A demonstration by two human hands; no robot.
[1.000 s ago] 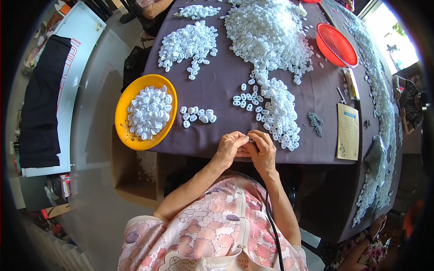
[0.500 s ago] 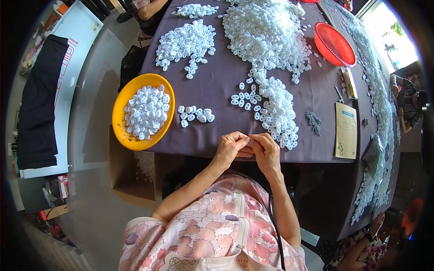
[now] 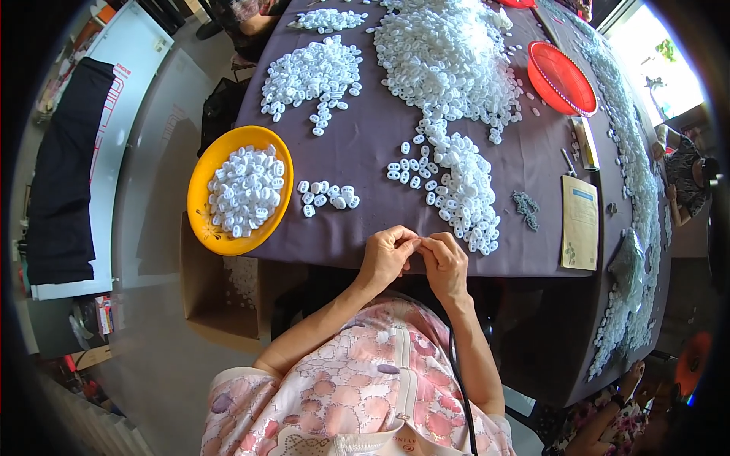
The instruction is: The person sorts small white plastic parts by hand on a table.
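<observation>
My left hand (image 3: 386, 256) and my right hand (image 3: 443, 262) meet in a pinch at the table's near edge. Whatever sits between the fingertips is too small and covered to make out. Just beyond my right hand lies a pile of small white oval plastic pieces (image 3: 465, 199), each with two dark openings. Some loose white pieces (image 3: 411, 166) are spread at its left side. Farther left, beyond my left hand, a small cluster of the same pieces (image 3: 329, 195) rests on the dark tablecloth (image 3: 365, 152).
A yellow bowl (image 3: 199, 176) filled with white pieces stands at the left corner, above a cardboard box (image 3: 220, 319). Big heaps (image 3: 449, 61) lie farther back. To the right are a small grey-green heap (image 3: 525, 210), a tan packet (image 3: 579, 228) and a red basket (image 3: 563, 80). Other people sit around.
Both hands stay together; my right hand has turned slightly and its fingers have closed in nearer the left fingertips. The piles and bowl look unchanged apart from a slight view shift.
</observation>
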